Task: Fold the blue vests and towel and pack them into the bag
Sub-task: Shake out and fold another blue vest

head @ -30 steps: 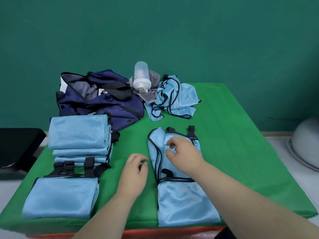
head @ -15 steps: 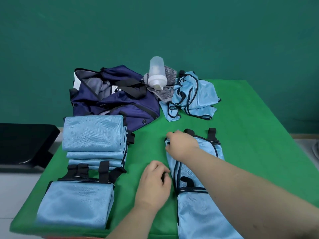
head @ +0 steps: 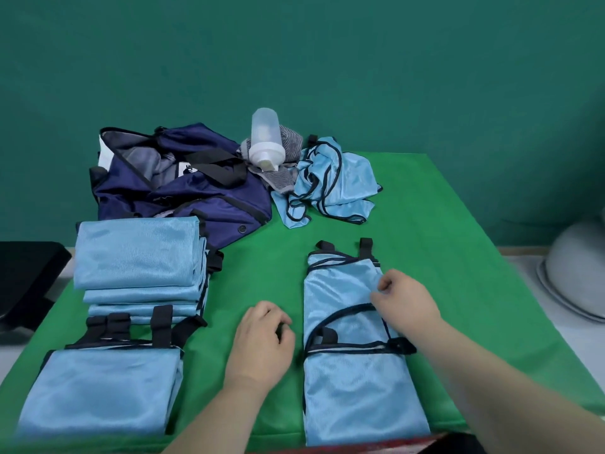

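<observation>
A long, narrow folded blue vest (head: 353, 388) with black trim lies lengthwise on the green table (head: 442, 257), in front of me. My right hand (head: 406, 303) pinches its right edge near the upper half. My left hand (head: 262, 342) rests on the cloth just left of the vest, fingers curled, holding nothing. At the back left sits the open navy bag (head: 183, 191). A crumpled blue vest (head: 334, 181) lies at the back centre beside a grey striped towel (head: 289, 145). A stack of folded vests (head: 137, 257) and one more folded vest (head: 101, 388) lie on the left.
A translucent bottle (head: 265, 142) lies on the towel next to the bag. A black seat (head: 26, 276) stands off the table's left side and a white rounded object (head: 576, 276) off its right. Bare green cloth stretches along the right side.
My right hand has crossed from the vest's left edge to its right edge, folding the left side over so the vest is narrower. My left hand stayed beside it.
</observation>
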A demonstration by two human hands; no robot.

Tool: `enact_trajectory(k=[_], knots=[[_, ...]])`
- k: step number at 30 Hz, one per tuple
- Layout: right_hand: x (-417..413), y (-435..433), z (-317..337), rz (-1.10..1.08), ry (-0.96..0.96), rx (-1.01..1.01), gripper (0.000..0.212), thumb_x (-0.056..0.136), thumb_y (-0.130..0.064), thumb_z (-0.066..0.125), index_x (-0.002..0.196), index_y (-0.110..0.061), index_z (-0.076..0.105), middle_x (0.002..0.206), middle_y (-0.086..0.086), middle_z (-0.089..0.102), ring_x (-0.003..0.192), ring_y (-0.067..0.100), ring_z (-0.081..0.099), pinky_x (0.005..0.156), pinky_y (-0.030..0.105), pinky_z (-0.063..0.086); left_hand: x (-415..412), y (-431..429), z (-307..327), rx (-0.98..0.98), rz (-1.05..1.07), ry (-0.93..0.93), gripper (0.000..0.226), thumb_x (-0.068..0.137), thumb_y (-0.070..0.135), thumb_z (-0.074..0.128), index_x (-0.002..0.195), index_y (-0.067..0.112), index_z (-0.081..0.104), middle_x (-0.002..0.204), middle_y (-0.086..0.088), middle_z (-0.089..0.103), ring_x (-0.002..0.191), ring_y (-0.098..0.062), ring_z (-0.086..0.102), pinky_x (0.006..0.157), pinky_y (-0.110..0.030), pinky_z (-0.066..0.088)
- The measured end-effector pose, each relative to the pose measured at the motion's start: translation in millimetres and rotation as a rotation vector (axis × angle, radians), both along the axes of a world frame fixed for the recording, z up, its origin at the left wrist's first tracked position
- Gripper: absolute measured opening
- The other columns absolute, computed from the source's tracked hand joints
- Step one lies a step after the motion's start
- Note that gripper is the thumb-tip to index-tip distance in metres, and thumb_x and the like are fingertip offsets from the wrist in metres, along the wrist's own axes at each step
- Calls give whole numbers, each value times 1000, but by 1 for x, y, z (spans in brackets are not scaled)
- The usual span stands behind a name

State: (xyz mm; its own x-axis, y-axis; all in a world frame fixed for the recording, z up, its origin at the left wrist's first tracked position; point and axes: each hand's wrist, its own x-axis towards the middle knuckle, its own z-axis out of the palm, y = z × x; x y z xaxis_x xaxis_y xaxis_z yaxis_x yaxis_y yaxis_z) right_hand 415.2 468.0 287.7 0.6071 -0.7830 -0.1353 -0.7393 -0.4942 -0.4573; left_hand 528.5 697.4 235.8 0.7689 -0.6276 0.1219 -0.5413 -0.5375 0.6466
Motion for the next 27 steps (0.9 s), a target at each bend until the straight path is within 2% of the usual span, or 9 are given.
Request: enact_trajectory(k=[4, 7, 11, 14, 17, 20, 22, 25, 27], knots=[[2, -10, -3, 4, -7, 9, 14, 84, -31, 60, 86, -22, 49, 77, -1, 64, 65, 22, 61, 62, 36, 54, -2, -1, 2, 13, 2, 12, 11, 92, 21, 54, 90, 28, 61, 97, 23, 46, 98, 0, 43, 90, -19, 38], [12, -15, -1, 49, 5, -3, 25, 87, -36, 58, 107, -24, 50, 89, -5, 62, 73, 19, 62, 66, 36, 56, -2, -1, 3, 19, 7, 18, 11, 92, 22, 54, 90, 29, 62, 97, 24, 45, 99, 3, 44, 90, -19, 40], [30, -19, -2, 155, 1, -142, 48, 90, -42, 59, 132, -21, 49, 119, -1, 52, 103, 20, 55, 85, 37, 51, -2, -2, 1, 14, 7, 12, 11, 91, 21, 55, 88, 30, 61, 96, 24, 46, 100, 2, 43, 90, -18, 38], [39, -21, -4, 156, -14, -133, 47, 93, -41, 58, 134, -21, 49, 123, 0, 52, 108, 21, 53, 91, 38, 49, 1, -2, 0, 9, 14, 18, 11, 91, 21, 56, 95, 28, 64, 99, 23, 48, 100, 1, 45, 90, -22, 42], [35, -22, -10, 159, -31, -113, 42, 96, -37, 55, 134, -19, 51, 115, -2, 56, 100, 18, 55, 84, 36, 50, 3, -4, 3, 15, 34, 26, 17, 94, 25, 56, 107, 29, 65, 102, 24, 51, 100, -1, 49, 93, -26, 45], [29, -24, -16, 170, -114, -107, 38, 98, -34, 53, 133, -18, 52, 105, -7, 53, 94, 15, 52, 77, 31, 43, 11, -19, 15, 61, 9, 72, 20, 97, 34, 54, 114, 32, 63, 105, 24, 52, 85, 1, 55, 82, -22, 47], [28, -24, -20, 186, -137, -95, 39, 99, -34, 52, 135, -19, 51, 114, -6, 58, 101, 15, 54, 84, 33, 46, 23, -38, 25, 66, -31, 116, 24, 98, 38, 54, 119, 30, 61, 110, 20, 52, 81, 2, 56, 79, -22, 47], [26, -27, -27, 196, -162, -90, 42, 99, -36, 52, 138, -21, 49, 126, -5, 59, 113, 15, 54, 97, 36, 47, 45, -68, 33, 90, -68, 105, 34, 98, 39, 55, 130, 27, 57, 119, 15, 50, 95, -3, 56, 89, -26, 47], [24, -29, -32, 219, -169, -97, 44, 99, -37, 52, 140, -22, 48, 129, -6, 58, 119, 15, 52, 103, 36, 44, 56, -80, 34, 137, -103, 121, 36, 98, 41, 54, 133, 28, 55, 118, 15, 49, 99, -5, 55, 88, -25, 46]])
